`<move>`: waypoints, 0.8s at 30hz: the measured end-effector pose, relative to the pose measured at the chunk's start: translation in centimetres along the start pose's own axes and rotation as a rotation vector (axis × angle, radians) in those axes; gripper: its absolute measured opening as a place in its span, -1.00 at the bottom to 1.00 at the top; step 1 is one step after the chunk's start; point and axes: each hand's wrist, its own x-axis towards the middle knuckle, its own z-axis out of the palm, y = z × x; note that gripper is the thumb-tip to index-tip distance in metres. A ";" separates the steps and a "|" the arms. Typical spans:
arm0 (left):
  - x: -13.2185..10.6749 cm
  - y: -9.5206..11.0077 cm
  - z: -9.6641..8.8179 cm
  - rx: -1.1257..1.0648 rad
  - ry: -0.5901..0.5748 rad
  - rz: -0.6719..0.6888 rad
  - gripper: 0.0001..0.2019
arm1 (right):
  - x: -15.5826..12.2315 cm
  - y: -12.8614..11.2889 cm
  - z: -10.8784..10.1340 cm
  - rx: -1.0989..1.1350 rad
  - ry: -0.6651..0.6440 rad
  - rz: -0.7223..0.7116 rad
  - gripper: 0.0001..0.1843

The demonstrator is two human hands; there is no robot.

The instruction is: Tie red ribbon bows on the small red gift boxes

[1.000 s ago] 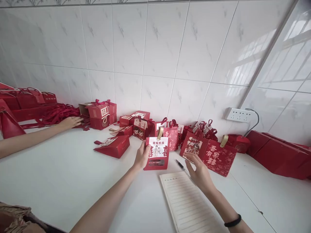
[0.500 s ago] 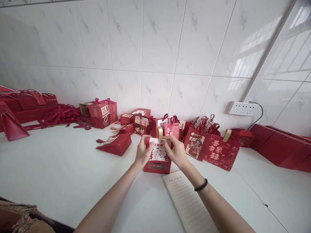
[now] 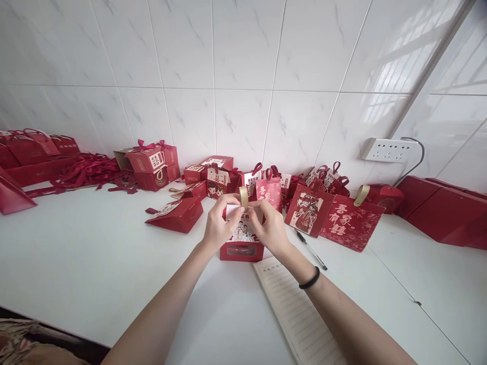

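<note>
A small red gift box [image 3: 242,249] with a white picture label and a gold loop handle [image 3: 243,196] stands upright on the white counter [image 3: 95,263]. My left hand [image 3: 217,226] grips its top left edge, fingers curled. My right hand [image 3: 269,227], with a black band on the wrist, pinches the top right by the handle. A lined notebook [image 3: 300,319] lies just in front of the box. A black pen [image 3: 310,249] rests to the right of my right hand.
Several red gift boxes and bags crowd the tiled wall, among them a flat red bag with gold characters [image 3: 350,224] and a tipped box [image 3: 175,216]. Red ribbons [image 3: 91,170] pile at the left. A white power strip [image 3: 388,150] hangs on the wall at right.
My right hand moved from beside the pen onto the box top, joining the left. The other person's arm at the left has gone from view. The view tilted down.
</note>
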 end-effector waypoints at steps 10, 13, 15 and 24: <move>-0.2 0.3 0.0 -0.033 0.000 0.019 -0.85 | 0.0 -0.3 -0.3 0.036 -0.024 0.002 -0.85; -0.3 0.3 0.0 -0.037 -0.010 -0.011 -0.81 | 0.0 -0.3 -0.4 0.042 -0.019 0.000 -0.85; -0.3 0.3 0.0 -0.033 -0.019 -0.027 -0.79 | 0.0 -0.3 -0.5 0.044 -0.032 0.013 -0.85; -0.2 0.2 0.0 -0.062 -0.023 -0.071 -0.76 | 0.6 -0.4 -0.9 0.079 -0.089 0.063 -0.82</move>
